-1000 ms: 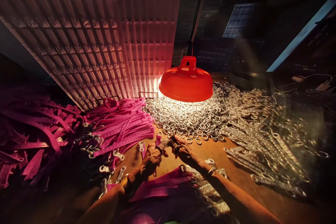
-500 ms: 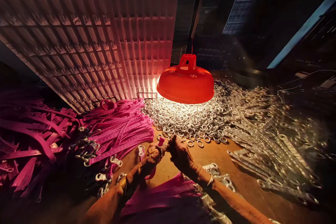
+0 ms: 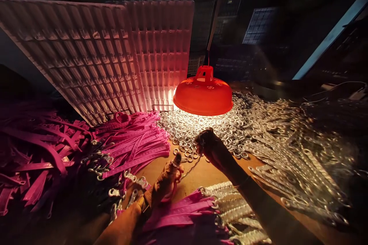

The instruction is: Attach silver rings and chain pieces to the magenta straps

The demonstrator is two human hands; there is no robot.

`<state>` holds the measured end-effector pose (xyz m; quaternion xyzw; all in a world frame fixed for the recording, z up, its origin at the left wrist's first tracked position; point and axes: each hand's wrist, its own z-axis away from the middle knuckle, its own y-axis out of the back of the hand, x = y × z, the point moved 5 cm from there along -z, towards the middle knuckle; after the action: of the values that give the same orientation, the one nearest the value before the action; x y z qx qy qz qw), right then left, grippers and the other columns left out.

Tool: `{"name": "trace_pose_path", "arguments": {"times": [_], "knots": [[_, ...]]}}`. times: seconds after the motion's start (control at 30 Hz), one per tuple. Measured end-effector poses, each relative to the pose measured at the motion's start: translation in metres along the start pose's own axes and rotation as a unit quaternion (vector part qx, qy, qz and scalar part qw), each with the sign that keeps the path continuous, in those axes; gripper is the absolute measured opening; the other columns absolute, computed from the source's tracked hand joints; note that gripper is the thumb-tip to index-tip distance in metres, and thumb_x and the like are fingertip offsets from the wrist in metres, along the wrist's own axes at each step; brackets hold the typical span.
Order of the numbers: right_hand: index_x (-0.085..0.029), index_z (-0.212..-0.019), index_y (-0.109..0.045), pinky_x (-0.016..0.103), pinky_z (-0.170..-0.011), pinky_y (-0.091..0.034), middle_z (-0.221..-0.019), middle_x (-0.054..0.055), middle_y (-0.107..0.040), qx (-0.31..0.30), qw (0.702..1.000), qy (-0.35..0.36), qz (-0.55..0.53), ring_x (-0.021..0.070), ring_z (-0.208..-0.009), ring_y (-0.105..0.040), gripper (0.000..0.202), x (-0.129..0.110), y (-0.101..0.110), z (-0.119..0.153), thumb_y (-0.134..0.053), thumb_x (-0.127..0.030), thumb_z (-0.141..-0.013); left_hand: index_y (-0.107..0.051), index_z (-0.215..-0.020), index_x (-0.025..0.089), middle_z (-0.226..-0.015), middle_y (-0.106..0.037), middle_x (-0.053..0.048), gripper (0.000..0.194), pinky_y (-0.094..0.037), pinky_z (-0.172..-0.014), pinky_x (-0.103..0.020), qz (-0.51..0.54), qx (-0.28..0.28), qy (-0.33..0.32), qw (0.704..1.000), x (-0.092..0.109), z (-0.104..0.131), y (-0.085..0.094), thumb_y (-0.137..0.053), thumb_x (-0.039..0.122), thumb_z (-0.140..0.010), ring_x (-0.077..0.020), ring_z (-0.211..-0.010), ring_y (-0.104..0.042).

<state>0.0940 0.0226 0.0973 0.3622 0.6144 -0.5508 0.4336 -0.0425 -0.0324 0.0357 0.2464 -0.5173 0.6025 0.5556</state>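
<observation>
My left hand [image 3: 171, 170] is closed around a pink strap, part of which hangs below the fingers. A thin light strand [image 3: 191, 170], cord or fine chain, runs from it up to my right hand [image 3: 207, 141]. The right hand is curled shut at its end, in shadow in front of the heap of metal rings [image 3: 201, 126]; its fingertips are partly hidden. Just below the hands lie more pink straps [image 3: 184, 212] joined to pale braided or chain-like pieces [image 3: 238, 199].
A red lamp [image 3: 203, 93] hangs low over the rings. Pink straps with metal clasps [image 3: 138, 141] are heaped at left, with looser ones [image 3: 43, 153] beyond. Pale chain-like straps [image 3: 299, 160] cover the right side. Ribbed translucent panels [image 3: 94, 57] stand behind on the wooden table [image 3: 161, 166].
My hands were together and are now apart. The right moved up and away toward the rings, a thin strand stretching between them; the left dropped slightly. The view tilted up a little.
</observation>
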Motion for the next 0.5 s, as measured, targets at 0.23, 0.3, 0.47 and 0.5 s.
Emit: {"name": "trace_pose_path", "arguments": {"times": [0.23, 0.3, 0.47, 0.5], "knots": [[-0.019, -0.073, -0.049, 0.02, -0.038, -0.031, -0.056, -0.003, -0.044, -0.035, 0.979, 0.004, 0.202, 0.0085, -0.046, -0.036, 0.04, 0.024, -0.009, 0.025, -0.058, -0.058, -0.075, -0.051, -0.073, 0.015, -0.06, -0.036, 0.005, 0.035, -0.018, -0.047, -0.021, 0.114, -0.006, 0.0, 0.993, -0.001, -0.003, 0.006, -0.065, 0.047, -0.068, -0.0046, -0.049, -0.029], [-0.019, -0.072, -0.045, 0.019, -0.039, -0.031, -0.058, -0.003, -0.044, -0.021, 0.982, 0.005, 0.185, 0.0088, -0.049, -0.038, 0.047, 0.034, -0.015, 0.03, -0.051, -0.065, -0.077, -0.051, -0.072, 0.015, -0.059, -0.035, 0.006, 0.035, -0.015, -0.046, -0.021, 0.132, -0.007, 0.008, 0.991, -0.003, -0.002, 0.005, -0.069, 0.044, -0.063, -0.0041, -0.047, -0.028], [-0.02, -0.072, -0.039, 0.019, -0.041, -0.031, -0.059, -0.005, -0.038, -0.018, 0.977, 0.052, 0.205, 0.0077, -0.048, -0.034, 0.047, 0.042, -0.023, 0.03, -0.04, -0.065, -0.083, -0.045, -0.066, 0.017, -0.051, -0.029, 0.008, 0.036, -0.01, -0.044, -0.022, 0.141, -0.024, -0.015, 0.99, -0.005, -0.002, 0.003, -0.071, 0.042, -0.063, -0.0031, -0.042, -0.019], [-0.02, -0.074, -0.04, 0.019, -0.041, -0.031, -0.06, -0.005, -0.036, -0.02, 0.972, 0.077, 0.221, 0.0075, -0.048, -0.032, 0.043, 0.042, -0.022, 0.029, -0.041, -0.062, -0.085, -0.043, -0.065, 0.018, -0.05, -0.028, 0.009, 0.038, -0.009, -0.044, -0.022, 0.148, -0.029, -0.009, 0.989, -0.005, -0.002, 0.002, -0.071, 0.043, -0.062, -0.0029, -0.042, -0.018]]}}
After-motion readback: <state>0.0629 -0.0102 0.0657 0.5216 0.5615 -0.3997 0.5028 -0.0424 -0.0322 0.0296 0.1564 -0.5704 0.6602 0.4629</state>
